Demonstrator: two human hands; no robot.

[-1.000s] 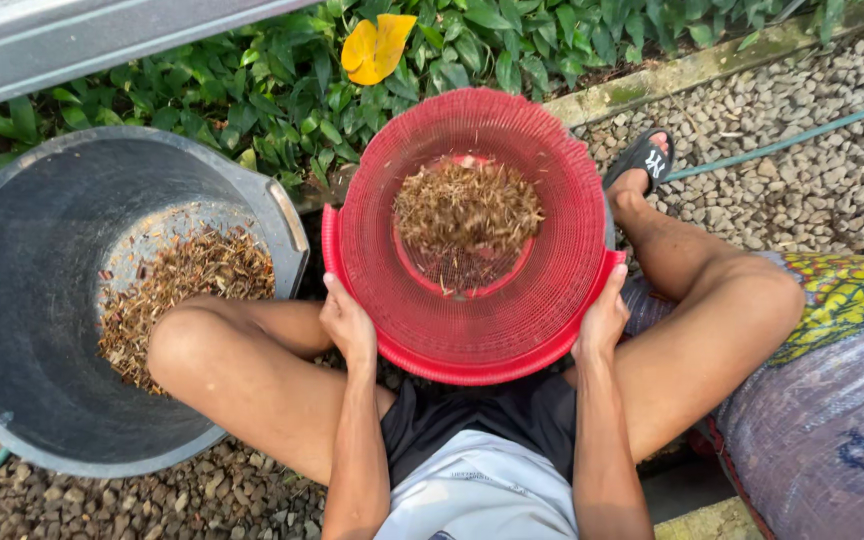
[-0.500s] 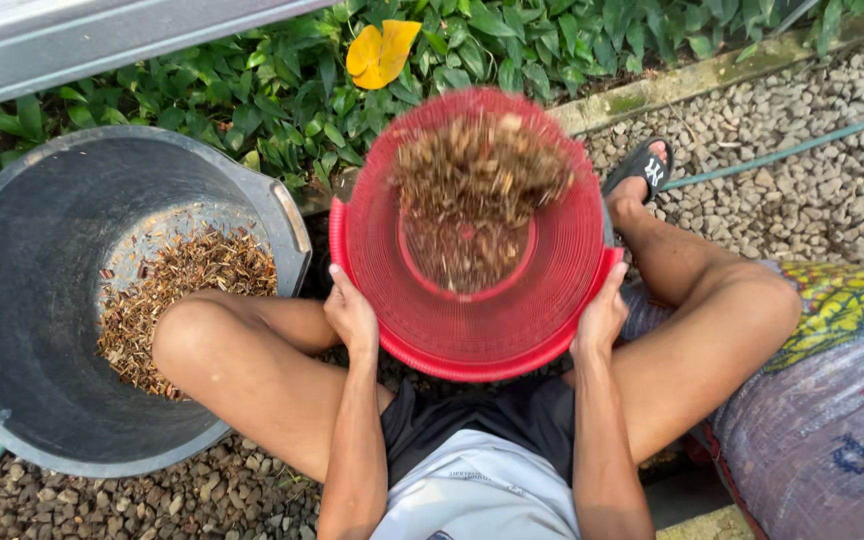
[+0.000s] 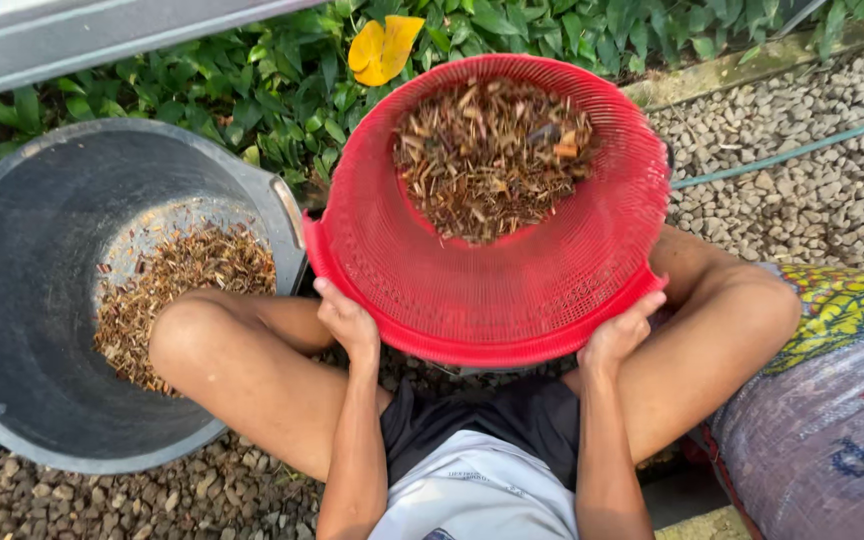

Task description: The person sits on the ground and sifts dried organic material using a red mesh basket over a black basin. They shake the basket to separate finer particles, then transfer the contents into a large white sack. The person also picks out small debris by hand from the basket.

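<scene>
While both hands, left hand and right hand, clamped curled fingers on the red basket's near rim, brown chaff lay against its far wall, beside the grey tub.

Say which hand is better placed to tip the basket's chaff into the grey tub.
Left, probably. The left hand grips the red basket rim on the side next to the grey tub; the right hand holds the far side and could lift.

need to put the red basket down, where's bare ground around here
Bare gravel lies on the right, between the green hose and the right knee. It is crowded elsewhere: the grey tub fills the left, plants line the far side, a woven sack sits near right.
</scene>
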